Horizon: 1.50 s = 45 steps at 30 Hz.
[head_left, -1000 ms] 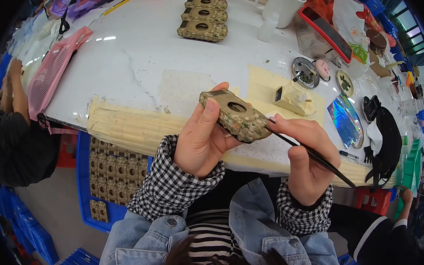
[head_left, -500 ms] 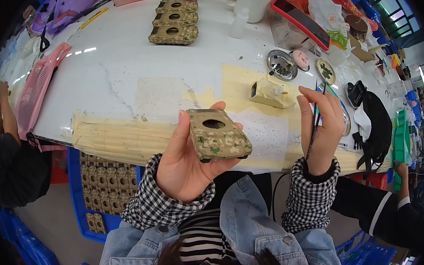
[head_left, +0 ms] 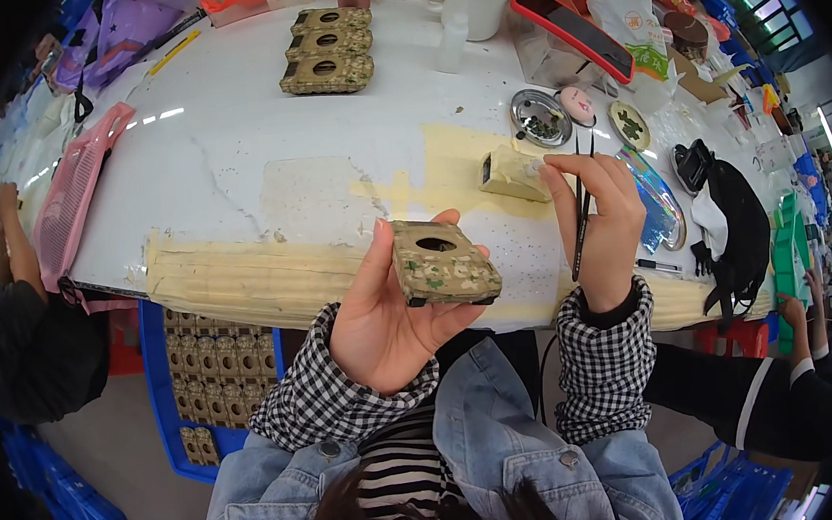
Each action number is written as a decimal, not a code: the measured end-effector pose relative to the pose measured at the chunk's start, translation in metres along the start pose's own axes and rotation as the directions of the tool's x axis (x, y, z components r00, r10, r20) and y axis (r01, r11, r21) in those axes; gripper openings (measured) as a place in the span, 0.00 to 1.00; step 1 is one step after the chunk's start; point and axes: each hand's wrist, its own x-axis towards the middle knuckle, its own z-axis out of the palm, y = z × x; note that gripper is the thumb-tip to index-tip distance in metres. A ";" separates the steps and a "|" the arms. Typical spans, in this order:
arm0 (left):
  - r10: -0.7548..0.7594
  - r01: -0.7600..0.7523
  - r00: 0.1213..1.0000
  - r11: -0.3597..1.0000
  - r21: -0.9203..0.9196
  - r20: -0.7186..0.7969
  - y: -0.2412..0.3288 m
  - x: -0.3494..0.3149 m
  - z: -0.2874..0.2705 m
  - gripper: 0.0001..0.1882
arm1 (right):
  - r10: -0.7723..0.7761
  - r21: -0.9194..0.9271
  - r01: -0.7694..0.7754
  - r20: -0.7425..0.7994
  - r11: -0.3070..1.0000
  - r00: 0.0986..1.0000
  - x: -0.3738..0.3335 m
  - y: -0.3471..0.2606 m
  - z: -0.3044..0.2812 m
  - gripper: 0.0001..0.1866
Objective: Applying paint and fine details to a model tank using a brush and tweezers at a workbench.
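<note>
My left hand [head_left: 378,336] is closed round a camouflage-painted model tank hull [head_left: 448,275], gripping its sides, with the round hole on top. In my right hand [head_left: 608,211] is a pair of dark tweezers [head_left: 582,218], tucked between the fingers with the tips pointing away from me. The thumb and forefinger of that hand reach the small whitish top of a bottle or box wrapped in masking tape [head_left: 515,176]; whether they grip it is hard to see. Beyond lie a round metal dish [head_left: 540,118] with small dark bits and a cream dish [head_left: 629,126] with green pieces.
Several similar hulls [head_left: 328,73] stand at the back of the white table [head_left: 204,169]. A blue crate [head_left: 163,397] of hulls sits below left. A red-cased phone [head_left: 574,37], a white mug [head_left: 479,1] and a black bag [head_left: 738,235] are to the right. Other people work at both sides.
My right hand has moved left to the top of the taped container, still with the tweezers. My left hand and the hull have shifted slightly right.
</note>
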 end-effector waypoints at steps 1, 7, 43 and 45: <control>-0.004 0.004 1.000 1.000 0.003 -0.005 -0.001 0.000 0.000 0.34 | 0.009 0.003 -0.009 -0.001 1.000 1.000 0.000 0.000 0.000 0.07; -0.038 0.038 0.999 0.999 -0.006 -0.013 -0.005 0.001 0.002 0.34 | 0.002 0.013 -0.001 -0.036 1.000 0.999 -0.001 0.002 0.002 0.07; -0.037 0.059 0.992 0.979 0.194 -0.117 -0.008 0.004 0.000 0.29 | 0.029 0.636 -0.088 0.102 0.766 0.994 -0.011 -0.060 -0.033 0.06; -0.038 0.063 0.990 0.980 0.187 -0.134 -0.009 0.006 0.002 0.28 | 0.061 0.670 -0.141 0.141 0.729 0.988 -0.013 -0.062 -0.029 0.06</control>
